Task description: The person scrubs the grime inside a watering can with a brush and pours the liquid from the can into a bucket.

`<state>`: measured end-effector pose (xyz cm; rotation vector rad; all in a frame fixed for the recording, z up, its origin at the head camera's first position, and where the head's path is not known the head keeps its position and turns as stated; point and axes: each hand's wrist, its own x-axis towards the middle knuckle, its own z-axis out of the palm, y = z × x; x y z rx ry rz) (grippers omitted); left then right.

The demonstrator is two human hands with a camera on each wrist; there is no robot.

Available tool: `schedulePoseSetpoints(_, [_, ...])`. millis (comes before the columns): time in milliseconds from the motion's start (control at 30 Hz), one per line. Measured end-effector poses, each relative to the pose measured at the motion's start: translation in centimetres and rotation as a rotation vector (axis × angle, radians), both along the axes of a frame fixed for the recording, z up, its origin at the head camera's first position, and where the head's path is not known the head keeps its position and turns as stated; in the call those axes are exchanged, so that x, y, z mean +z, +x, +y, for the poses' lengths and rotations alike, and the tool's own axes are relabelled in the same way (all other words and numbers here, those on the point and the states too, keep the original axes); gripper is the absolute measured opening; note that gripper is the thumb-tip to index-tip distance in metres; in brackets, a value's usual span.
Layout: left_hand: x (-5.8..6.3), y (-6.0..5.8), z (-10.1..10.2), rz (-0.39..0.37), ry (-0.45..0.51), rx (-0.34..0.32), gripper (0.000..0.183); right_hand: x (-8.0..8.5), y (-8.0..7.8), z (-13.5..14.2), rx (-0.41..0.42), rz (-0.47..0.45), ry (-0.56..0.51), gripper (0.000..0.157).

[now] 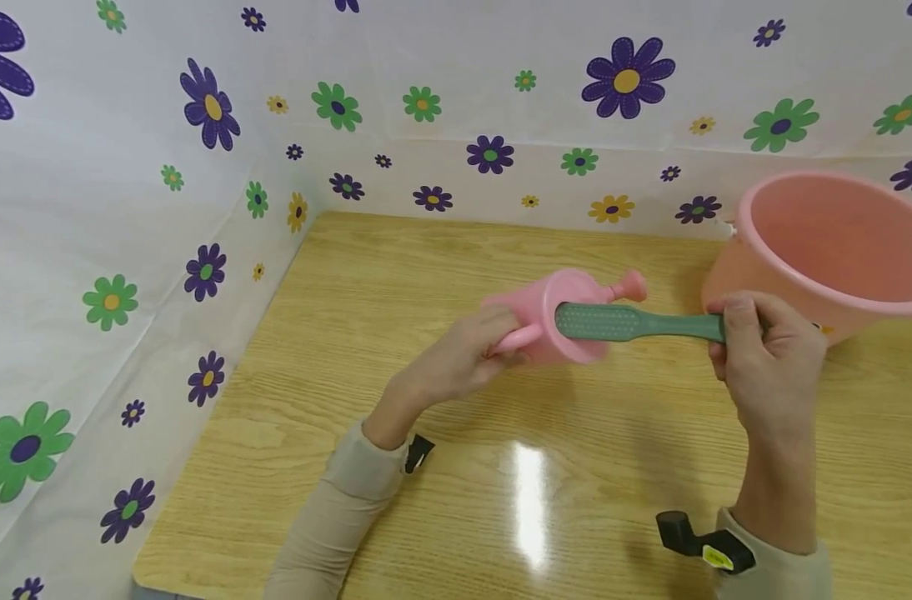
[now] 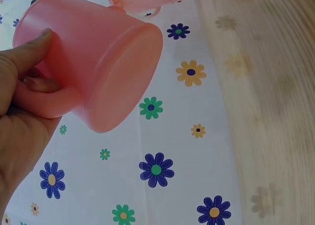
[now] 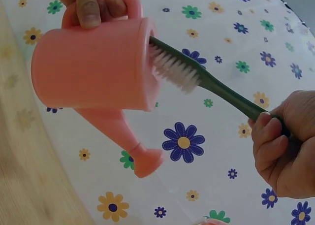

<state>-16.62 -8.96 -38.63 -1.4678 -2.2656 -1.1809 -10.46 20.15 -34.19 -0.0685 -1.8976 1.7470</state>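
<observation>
A pink watering can is held on its side above the table, its mouth turned to the right. My left hand grips its handle, with the thumb against the can's wall in the left wrist view. My right hand holds a green scrubbing brush by the end of its handle. In the right wrist view the white bristles face the can's opening, and the tip of the brush head is inside the mouth, out of sight. The can's spout points away from me.
A large pink bucket stands at the right back of the wooden table. White cloth with purple, green and yellow flowers hangs behind the table and along its left side.
</observation>
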Motion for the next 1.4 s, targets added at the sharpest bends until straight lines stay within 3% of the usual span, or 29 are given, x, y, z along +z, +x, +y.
schedulePoseSetpoints(67, [0.0, -0.1, -0.2, 0.014, -0.004, 0.008, 0.016, -0.1, 0.1, 0.3, 0.017, 0.003, 0.164, 0.017])
schedulePoseSetpoints(267, [0.1, -0.4, -0.7, 0.065, -0.015, 0.020, 0.013, -0.5, -0.1, -0.2, 0.013, 0.068, 0.863, 0.011])
schedulePoseSetpoints(333, [0.1, -0.4, -0.7, 0.060, -0.016, 0.022, 0.014, -0.5, -0.3, -0.7, 0.040, 0.063, 1.017, 0.014])
schedulePoseSetpoints(433, [0.2, -0.3, -0.8, 0.035, -0.018, 0.023, 0.014, -0.6, -0.6, -1.3, 0.082, 0.053, 1.138, 0.021])
schedulePoseSetpoints(667, [0.4, -0.2, -1.7, -0.005, -0.031, 0.032, 0.015, -0.8, -0.8, -1.7, 0.149, 0.010, 1.190, 0.028])
schedulePoseSetpoints(800, [0.5, -0.4, -2.3, -0.014, -0.027, 0.029, 0.017, -1.6, -1.4, -1.4, 0.203, 0.137, 1.169, 0.043])
schedulePoseSetpoints(967, [0.5, -0.4, -2.3, -0.026, -0.033, -0.032, 0.020, -2.3, -2.0, -0.4, 0.237, 0.334, 1.067, 0.054])
schedulePoseSetpoints(1100, [0.4, -0.3, -1.8, -0.044, -0.034, -0.058, 0.023, -2.1, -1.9, 0.3, 0.256, 0.367, 1.002, 0.055])
schedulePoseSetpoints(1300, [-0.1, 0.0, -1.0, -0.068, 0.008, -0.036, 0.026, -1.6, -1.5, 0.7, 0.199, 0.398, 1.011, 0.059])
schedulePoseSetpoints(1400, [-0.3, 0.0, -0.7, -0.070, 0.016, -0.042, 0.030, -1.2, -1.6, 1.3, 0.238, 0.379, 1.012, 0.059])
